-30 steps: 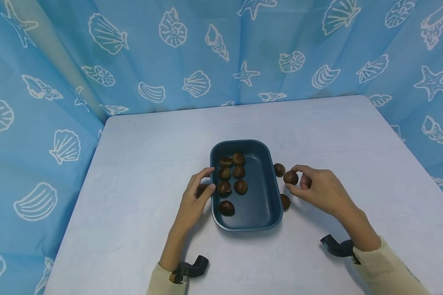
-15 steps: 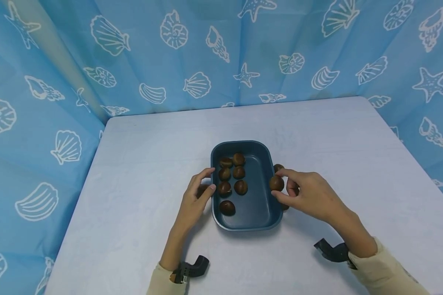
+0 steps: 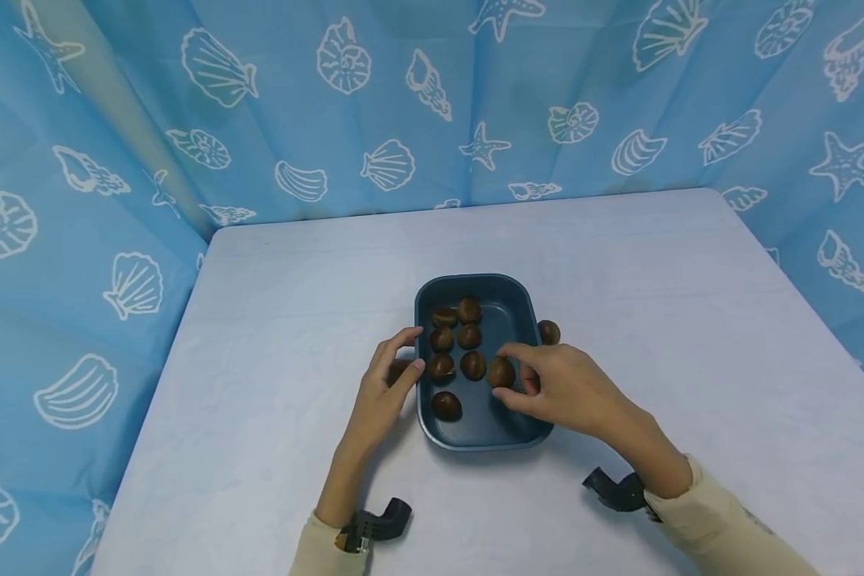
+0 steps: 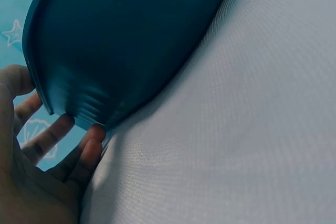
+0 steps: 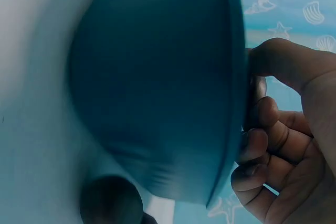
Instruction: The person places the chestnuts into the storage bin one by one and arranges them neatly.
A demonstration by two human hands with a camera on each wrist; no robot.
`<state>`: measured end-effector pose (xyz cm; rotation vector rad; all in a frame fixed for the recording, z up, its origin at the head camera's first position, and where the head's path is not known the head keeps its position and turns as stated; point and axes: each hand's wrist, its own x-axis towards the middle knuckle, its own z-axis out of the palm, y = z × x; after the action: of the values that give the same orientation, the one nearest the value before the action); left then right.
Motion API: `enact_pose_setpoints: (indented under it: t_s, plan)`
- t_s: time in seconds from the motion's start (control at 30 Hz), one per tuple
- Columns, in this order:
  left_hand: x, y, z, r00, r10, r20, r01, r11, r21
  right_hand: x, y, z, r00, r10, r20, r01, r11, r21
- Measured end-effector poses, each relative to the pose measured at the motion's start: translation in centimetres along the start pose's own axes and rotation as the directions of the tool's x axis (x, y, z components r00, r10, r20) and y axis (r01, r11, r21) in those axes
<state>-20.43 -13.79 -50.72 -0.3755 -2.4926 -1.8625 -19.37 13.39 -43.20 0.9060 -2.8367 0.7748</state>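
Note:
Thumb and index finger of my right hand [image 3: 565, 388] pinch a brown chestnut [image 3: 502, 373] over the right half of the dark blue tray [image 3: 500, 440]. Only a sliver of that held chestnut [image 5: 258, 88] shows past the rim in the right wrist view. Several more chestnuts sit inside the tray on its left, among them a dark one [image 3: 446, 406] nearest me. My left hand [image 3: 378, 400] touches the tray's left side, with fingertips at the rim and along the outer wall [image 4: 126, 40]; no chestnut shows in it.
Another chestnut [image 3: 549, 332] lies on the white-covered table [image 3: 288, 320], just outside the tray's right wall. A dark round thing [image 5: 110, 200] beside the tray shows in the right wrist view. A blue seashell curtain [image 3: 389, 96] hangs behind the table.
My right hand has carried the chestnut leftward, from beside the tray's right wall to over the tray's inside. The left hand stays against the tray's left side.

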Motion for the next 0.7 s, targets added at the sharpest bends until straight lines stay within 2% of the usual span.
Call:
enact_pose_setpoints:
  t_s: [0.37,0.7]
  plan:
    - [0.0,0.1,0.0,1.0,-0.001,-0.007,0.001,1.0,0.006,1.1,-0.6,2.0,0.994,-0.035,0.105,0.038,0.999,-0.033]
    - [-0.1,0.0,0.1,1.0,-0.021,0.004,0.021,1.0,0.009,1.4,-0.7,3.3,0.99,-0.023,0.137,0.035,0.995,-0.092]
